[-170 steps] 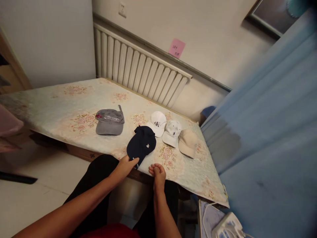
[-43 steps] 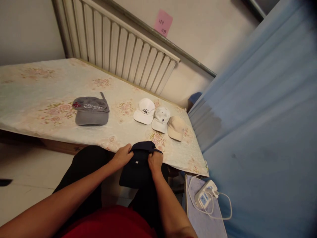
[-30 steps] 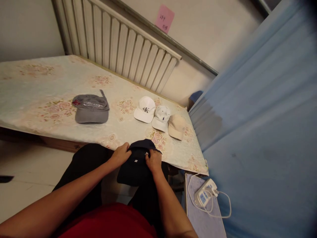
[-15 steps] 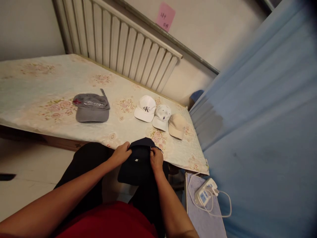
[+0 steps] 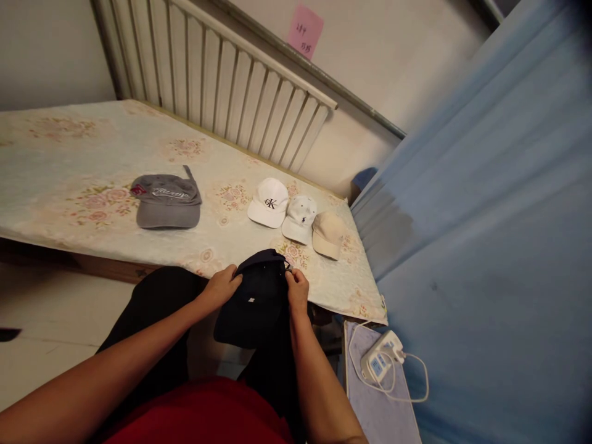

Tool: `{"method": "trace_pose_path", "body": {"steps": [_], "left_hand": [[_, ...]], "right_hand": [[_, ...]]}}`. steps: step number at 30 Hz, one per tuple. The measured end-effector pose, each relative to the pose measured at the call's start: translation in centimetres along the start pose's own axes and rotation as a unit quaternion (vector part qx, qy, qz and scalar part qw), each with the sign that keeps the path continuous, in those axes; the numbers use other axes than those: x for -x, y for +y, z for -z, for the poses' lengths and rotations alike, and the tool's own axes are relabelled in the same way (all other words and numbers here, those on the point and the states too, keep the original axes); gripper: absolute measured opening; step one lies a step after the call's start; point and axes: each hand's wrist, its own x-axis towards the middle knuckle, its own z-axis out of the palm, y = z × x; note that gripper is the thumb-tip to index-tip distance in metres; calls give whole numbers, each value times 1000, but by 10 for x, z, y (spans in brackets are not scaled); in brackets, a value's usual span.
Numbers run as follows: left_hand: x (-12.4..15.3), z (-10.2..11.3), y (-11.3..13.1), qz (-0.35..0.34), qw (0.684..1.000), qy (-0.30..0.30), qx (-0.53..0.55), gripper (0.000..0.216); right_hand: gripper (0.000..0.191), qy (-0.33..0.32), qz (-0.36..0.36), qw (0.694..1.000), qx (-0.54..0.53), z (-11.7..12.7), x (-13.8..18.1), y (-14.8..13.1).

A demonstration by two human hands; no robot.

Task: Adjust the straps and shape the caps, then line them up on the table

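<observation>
A dark baseball cap [image 5: 252,314] hangs between my hands above my knees, its inside edge turned up at the top and a small light mark on its front. My left hand [image 5: 222,287] grips the cap's left edge with bent fingers. On the opposite side my right hand [image 5: 297,290] pinches the cap's edge near a small light-coloured piece by the strap. Beyond them on the bed lie a grey cap [image 5: 167,202] with white lettering, a white cap [image 5: 269,203] with dark letters, a white cap with a small dark emblem [image 5: 299,219] and a beige cap [image 5: 328,234].
The bed's floral cover [image 5: 231,243] runs up to a white radiator [image 5: 226,86] on the wall. A blue curtain [image 5: 462,234] hangs at the right. Below it, a small stand [image 5: 388,419] carries a power strip [image 5: 380,361] with a looped white cord.
My right hand has shifted slightly up and outward along the cap's edge. The cap's upper rim stands a little more rounded. My left hand keeps its hold.
</observation>
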Motion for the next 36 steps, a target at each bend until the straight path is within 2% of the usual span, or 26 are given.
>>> {"method": "trace_pose_path", "body": {"steps": [9,15,22,29,36], "left_hand": [[-3,3,-5,1,1000,6,2,40],[-2,3,-8,8,1000,10,2,41],[1,5,-6,-3,1000,5,7,41],[4,7,-6,0,1000,4,13,41],[2,21,-5,24,1000,17,-2,40]], "right_hand": [[18,-16,-7,997,-73,5,2,-20],[15,-17,-15,994,-106,3,5,-25],[32,-8,-80,974,-211,-2,9,-25],[26,-8,-81,974,-213,-2,12,-29],[20,-29,-95,960,-260,5,9,-48]]}}
